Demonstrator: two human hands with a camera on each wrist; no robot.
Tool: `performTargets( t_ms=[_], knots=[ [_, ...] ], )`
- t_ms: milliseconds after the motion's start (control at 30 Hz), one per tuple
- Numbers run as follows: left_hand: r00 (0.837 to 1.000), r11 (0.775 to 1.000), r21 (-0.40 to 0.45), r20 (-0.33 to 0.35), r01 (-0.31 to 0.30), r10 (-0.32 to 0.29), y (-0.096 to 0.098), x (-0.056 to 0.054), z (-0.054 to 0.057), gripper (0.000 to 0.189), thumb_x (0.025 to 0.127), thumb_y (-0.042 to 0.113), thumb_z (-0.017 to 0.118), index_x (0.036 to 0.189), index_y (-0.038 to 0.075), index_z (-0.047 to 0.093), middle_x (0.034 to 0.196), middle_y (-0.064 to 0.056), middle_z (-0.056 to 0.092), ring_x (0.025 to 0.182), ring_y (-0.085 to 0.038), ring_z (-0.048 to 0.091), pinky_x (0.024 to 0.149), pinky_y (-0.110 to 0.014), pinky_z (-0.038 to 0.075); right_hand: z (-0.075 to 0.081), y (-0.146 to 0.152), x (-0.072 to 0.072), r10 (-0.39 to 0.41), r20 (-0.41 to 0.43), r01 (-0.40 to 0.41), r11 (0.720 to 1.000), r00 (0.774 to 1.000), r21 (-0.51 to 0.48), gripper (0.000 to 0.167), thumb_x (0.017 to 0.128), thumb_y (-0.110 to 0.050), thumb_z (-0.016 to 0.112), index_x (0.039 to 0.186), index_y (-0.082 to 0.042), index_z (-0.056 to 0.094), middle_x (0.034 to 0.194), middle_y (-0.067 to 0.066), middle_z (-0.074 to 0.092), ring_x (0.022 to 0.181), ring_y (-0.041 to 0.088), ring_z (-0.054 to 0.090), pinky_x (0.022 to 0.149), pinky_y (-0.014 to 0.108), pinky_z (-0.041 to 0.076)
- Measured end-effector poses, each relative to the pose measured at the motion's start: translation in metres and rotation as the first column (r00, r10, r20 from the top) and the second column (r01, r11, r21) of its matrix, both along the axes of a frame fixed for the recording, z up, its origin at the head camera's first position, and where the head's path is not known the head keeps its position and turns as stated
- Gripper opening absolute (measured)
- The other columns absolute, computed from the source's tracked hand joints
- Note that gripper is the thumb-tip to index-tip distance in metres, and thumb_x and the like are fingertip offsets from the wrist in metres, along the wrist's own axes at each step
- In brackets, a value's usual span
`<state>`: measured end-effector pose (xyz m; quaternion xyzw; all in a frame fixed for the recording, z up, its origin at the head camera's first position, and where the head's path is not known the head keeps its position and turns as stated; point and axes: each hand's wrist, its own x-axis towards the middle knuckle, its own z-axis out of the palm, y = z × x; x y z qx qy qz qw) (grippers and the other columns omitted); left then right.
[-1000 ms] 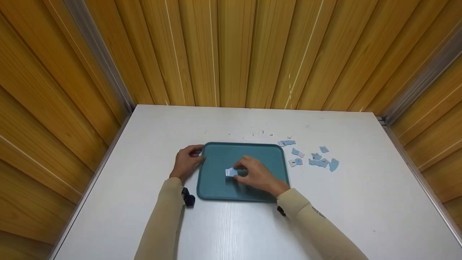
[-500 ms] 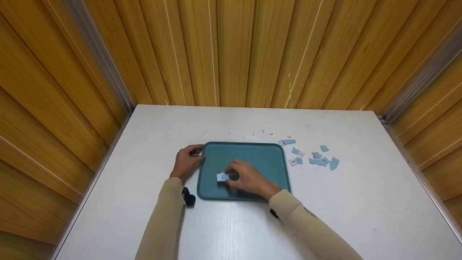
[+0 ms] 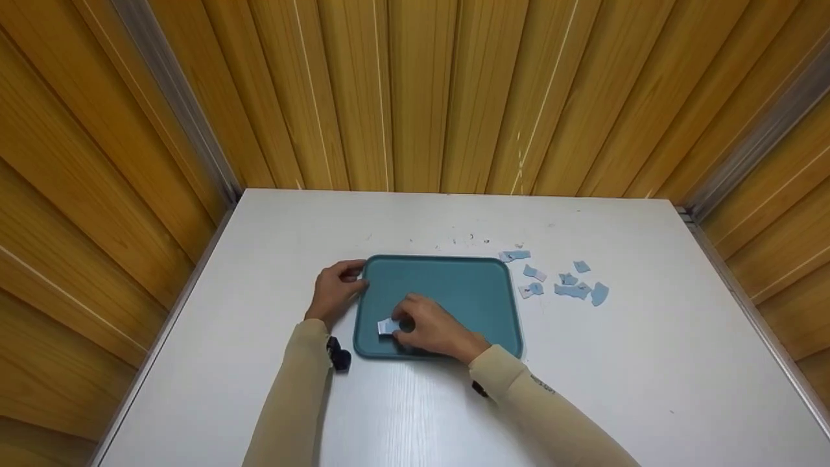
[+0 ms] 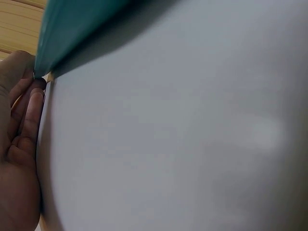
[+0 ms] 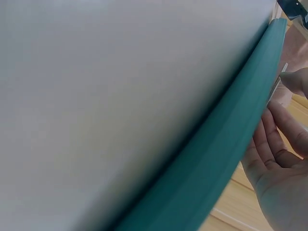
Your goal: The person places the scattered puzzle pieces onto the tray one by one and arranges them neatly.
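Observation:
A teal rectangular tray (image 3: 463, 292) lies on the white table. My left hand (image 3: 334, 292) grips its left rim near the far corner, thumb and fingers at the edge. Over the tray's near-left part, my right hand (image 3: 433, 327) pinches a small light blue puzzle piece (image 3: 387, 327) between thumb and fingers. From the right wrist, that puzzle piece (image 5: 276, 89) appears as a thin flat edge just past the tray's wall (image 5: 211, 139). I cannot tell whether it touches the tray. The left wrist view catches the left hand (image 4: 21, 178) at the tray's corner (image 4: 72, 33).
Several light blue puzzle pieces (image 3: 570, 291), some with pinkish ends, lie scattered on the table right of the tray. One piece (image 3: 515, 255) is close to the tray's far-right corner. Small dark specks (image 3: 472, 237) dot the tabletop behind the tray. Wood-patterned walls (image 3: 415, 97) enclose the table.
My right hand has moved left and toward the near edge of the tray, carrying the puzzle piece. The left hand and the tray have stayed in place.

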<state>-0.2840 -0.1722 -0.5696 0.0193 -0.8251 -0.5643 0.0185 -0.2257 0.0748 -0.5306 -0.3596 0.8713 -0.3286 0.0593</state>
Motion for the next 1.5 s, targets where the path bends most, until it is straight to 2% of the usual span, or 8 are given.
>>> performTargets(
  t_ms=[533, 700, 967, 1233, 1500],
  knots=[
    [1.000, 1.000, -0.002, 0.004, 0.005, -0.005, 0.001, -0.002, 0.000, 0.043, 0.091, 0.007, 0.080, 0.133, 0.010, 0.074, 0.120, -0.006, 0.073, 0.109, -0.022, 0.066, 0.098, -0.039, 0.053, 0.000, -0.015, 0.003, -0.005, 0.007, 0.004, 0.997, 1.000, 0.077, 0.027, 0.091, -0.016, 0.080, 0.115, -0.005, 0.075, 0.109, 0.002, 0.065, 0.097, 0.013, 0.060, 0.088, 0.031, 0.055],
    [1.000, 1.000, 0.002, -0.006, 0.008, -0.008, 0.002, -0.001, 0.001, 0.042, 0.090, 0.006, 0.080, 0.132, 0.009, 0.074, 0.119, -0.007, 0.074, 0.109, -0.023, 0.067, 0.098, -0.040, 0.053, -0.001, -0.016, 0.003, 0.003, -0.029, 0.000, 0.996, 1.000, 0.092, 0.026, 0.090, -0.016, 0.081, 0.113, -0.005, 0.074, 0.106, 0.002, 0.064, 0.093, 0.014, 0.059, 0.086, 0.030, 0.055],
    [1.000, 1.000, -0.027, -0.029, 0.006, -0.007, 0.000, -0.002, -0.001, 0.044, 0.089, 0.004, 0.081, 0.132, 0.006, 0.074, 0.119, -0.010, 0.074, 0.109, -0.024, 0.068, 0.099, -0.042, 0.053, -0.004, -0.019, 0.004, 0.023, -0.130, -0.008, 0.993, 0.991, 0.115, 0.025, 0.088, -0.016, 0.082, 0.109, -0.005, 0.074, 0.103, 0.003, 0.062, 0.093, 0.017, 0.058, 0.084, 0.033, 0.054],
    [1.000, 1.000, -0.018, -0.014, 0.004, -0.004, -0.001, -0.002, 0.001, 0.043, 0.090, 0.004, 0.081, 0.132, 0.006, 0.074, 0.118, -0.009, 0.074, 0.108, -0.024, 0.068, 0.098, -0.042, 0.053, -0.002, -0.023, 0.008, 0.017, -0.134, 0.003, 0.989, 0.991, 0.150, 0.024, 0.091, -0.019, 0.082, 0.109, -0.006, 0.074, 0.104, 0.003, 0.062, 0.092, 0.017, 0.058, 0.082, 0.034, 0.054],
    [0.999, 1.000, -0.025, -0.031, 0.004, -0.005, 0.000, -0.001, 0.001, 0.043, 0.090, 0.004, 0.081, 0.132, 0.006, 0.074, 0.118, -0.010, 0.074, 0.108, -0.024, 0.068, 0.098, -0.042, 0.054, -0.002, -0.024, 0.010, 0.006, -0.133, 0.018, 0.984, 0.991, 0.178, 0.024, 0.095, -0.024, 0.081, 0.111, -0.007, 0.075, 0.105, 0.002, 0.062, 0.092, 0.015, 0.058, 0.082, 0.032, 0.054]
  ],
)
